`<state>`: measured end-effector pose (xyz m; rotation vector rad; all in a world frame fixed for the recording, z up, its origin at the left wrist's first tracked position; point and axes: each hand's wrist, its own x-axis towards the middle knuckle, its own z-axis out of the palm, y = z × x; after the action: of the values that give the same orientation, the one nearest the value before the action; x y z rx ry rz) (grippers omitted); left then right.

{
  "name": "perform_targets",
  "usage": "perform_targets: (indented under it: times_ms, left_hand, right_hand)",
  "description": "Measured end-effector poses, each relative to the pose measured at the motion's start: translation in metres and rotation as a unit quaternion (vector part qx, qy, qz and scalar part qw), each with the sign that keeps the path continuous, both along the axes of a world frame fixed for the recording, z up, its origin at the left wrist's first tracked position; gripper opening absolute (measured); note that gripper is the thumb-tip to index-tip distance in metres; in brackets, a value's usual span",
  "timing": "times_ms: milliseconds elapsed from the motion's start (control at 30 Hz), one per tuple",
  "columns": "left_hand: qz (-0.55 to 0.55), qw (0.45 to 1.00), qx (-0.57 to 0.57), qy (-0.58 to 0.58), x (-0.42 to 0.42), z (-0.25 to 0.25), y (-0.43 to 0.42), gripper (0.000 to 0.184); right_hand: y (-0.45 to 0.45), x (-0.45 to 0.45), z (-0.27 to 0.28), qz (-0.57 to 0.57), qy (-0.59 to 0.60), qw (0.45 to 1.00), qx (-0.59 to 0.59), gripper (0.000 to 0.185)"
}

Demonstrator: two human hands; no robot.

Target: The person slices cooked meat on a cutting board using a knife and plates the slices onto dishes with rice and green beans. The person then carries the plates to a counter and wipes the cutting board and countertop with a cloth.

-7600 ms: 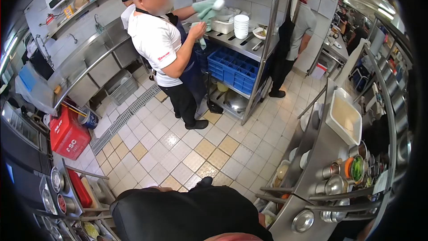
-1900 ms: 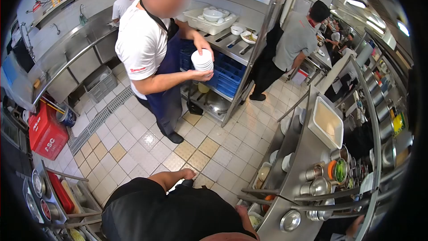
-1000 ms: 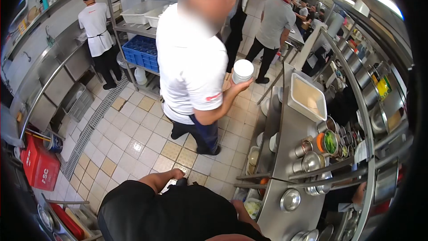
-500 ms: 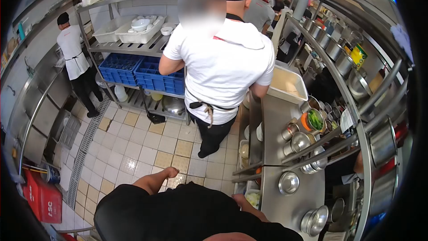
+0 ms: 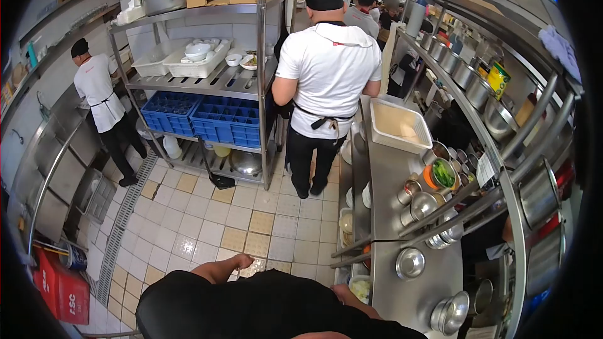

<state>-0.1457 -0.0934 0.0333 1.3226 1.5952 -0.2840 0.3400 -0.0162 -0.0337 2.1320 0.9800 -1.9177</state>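
Note:
My left hand (image 5: 242, 262) hangs low in front of my black shirt, over the tiled floor, with its fingers curled; what it holds, if anything, is too small to tell. My right hand (image 5: 342, 291) is at my other side, beside a small tub of pale chopped food (image 5: 360, 289) under the steel counter (image 5: 389, 213). Its fingers are mostly hidden. Metal bowls (image 5: 410, 263) stand on the counter near that hand.
A co-worker in a white shirt (image 5: 333, 75) stands ahead, back turned, between the steel rack (image 5: 262, 88) and the counter. Another person (image 5: 100, 97) is at the left sinks. Blue crates (image 5: 226, 119) fill the rack's middle shelf. A red box (image 5: 59, 289) sits lower left.
The nearer co-worker crossed from the rack, carrying stacked white bowls, and has walked farther away past the rack's end. My view has turned rightward. My left hand stays low.

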Motion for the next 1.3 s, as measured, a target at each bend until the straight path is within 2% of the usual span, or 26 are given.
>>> perform_targets:
  times_ms: [33, 100, 267, 333, 367, 467, 500, 567, 667, 767, 833, 900, 1000, 1033, 1067, 1100, 1133, 1167, 1233, 1300]
  left_hand:
    - [0.008, 1.0, -0.008, 0.004, 0.0, -0.001, 0.001, 0.046]
    - [0.009, 1.0, -0.013, -0.001, -0.001, -0.002, 0.002, 0.046]
    - [-0.001, 0.998, 0.049, -0.032, 0.001, -0.008, 0.0, 0.05]
    - [-0.035, 0.999, 0.034, -0.011, 0.003, -0.008, 0.002, 0.052]
    - [0.061, 0.998, -0.01, -0.024, 0.009, -0.002, -0.003, 0.049]
    - [0.14, 0.988, -0.052, -0.027, 0.019, -0.006, -0.006, 0.055]
    - [0.152, 0.987, -0.049, -0.021, 0.021, -0.005, -0.008, 0.067]
    - [0.155, 0.984, -0.085, -0.008, 0.022, 0.0, -0.006, 0.061]
    - [0.174, 0.981, -0.089, -0.011, 0.02, 0.0, -0.008, 0.062]
    - [0.176, 0.981, -0.079, -0.019, 0.013, 0.005, -0.01, 0.062]
    - [0.181, 0.979, -0.088, -0.024, 0.007, 0.004, -0.017, 0.061]
    - [0.155, 0.982, -0.104, -0.014, -0.002, -0.01, -0.021, 0.061]
    - [0.175, 0.98, -0.08, -0.043, -0.013, -0.026, -0.039, 0.06]
    - [0.116, 0.989, -0.072, -0.059, -0.031, -0.06, -0.044, 0.059]
    - [0.102, 0.989, -0.09, -0.061, -0.03, -0.067, -0.05, 0.056]
    - [0.088, 0.988, -0.108, -0.062, -0.028, -0.074, -0.056, 0.054]
    - [0.12, 0.981, -0.145, -0.043, -0.026, -0.053, -0.052, 0.05]
    - [0.128, 0.983, -0.132, -0.028, -0.022, -0.04, -0.055, 0.056]
    - [0.118, 0.987, -0.101, -0.042, -0.023, -0.049, -0.06, 0.062]
    - [0.088, 0.989, -0.112, -0.035, -0.023, -0.063, -0.067, 0.063]
  right_hand:
    - [-0.003, -0.003, 0.015, -0.005, -0.007, 1.0, 0.023, 0.021]
    - [-0.007, -0.008, 0.031, -0.023, 0.001, 0.999, 0.046, 0.02]
    - [-0.013, -0.001, -0.003, -0.055, 0.045, 0.996, 0.045, 0.018]
    - [-0.012, 0.005, -0.022, 0.041, 0.052, 0.997, 0.028, 0.028]
    - [-0.012, 0.009, -0.031, 0.089, 0.054, 0.994, 0.019, 0.038]
    - [-0.011, -0.008, -0.009, 0.068, -0.003, 0.998, -0.001, 0.036]
    - [-0.013, -0.006, -0.017, 0.057, 0.001, 0.998, 0.001, 0.036]
    - [-0.013, 0.0, -0.045, 0.034, 0.009, 0.999, 0.006, 0.035]
    - [-0.02, -0.011, -0.004, 0.005, -0.008, 1.0, 0.011, 0.036]
    - [-0.028, -0.012, 0.013, 0.055, -0.026, 0.997, 0.043, 0.037]
    - [-0.034, 0.003, -0.01, 0.021, 0.015, 0.998, 0.051, 0.033]
    - [-0.046, 0.017, -0.019, 0.012, 0.031, 0.998, 0.052, 0.035]
    - [-0.062, 0.052, -0.048, 0.074, 0.056, 0.996, -0.006, 0.038]
    - [-0.073, 0.058, -0.06, 0.044, 0.055, 0.997, 0.02, 0.038]
    - [-0.089, 0.067, -0.062, 0.014, 0.051, 0.998, 0.044, 0.038]
    - [-0.096, 0.056, -0.026, 0.052, -0.041, 0.998, 0.006, 0.038]
    - [-0.104, 0.048, 0.001, 0.042, -0.052, 0.998, 0.007, 0.038]
    - [-0.113, 0.046, 0.012, 0.046, -0.032, 0.998, 0.01, 0.037]
    - [-0.124, 0.042, 0.027, 0.059, -0.015, 0.998, 0.031, 0.036]
    - [-0.138, 0.031, 0.044, 0.008, -0.049, 0.999, 0.021, 0.038]
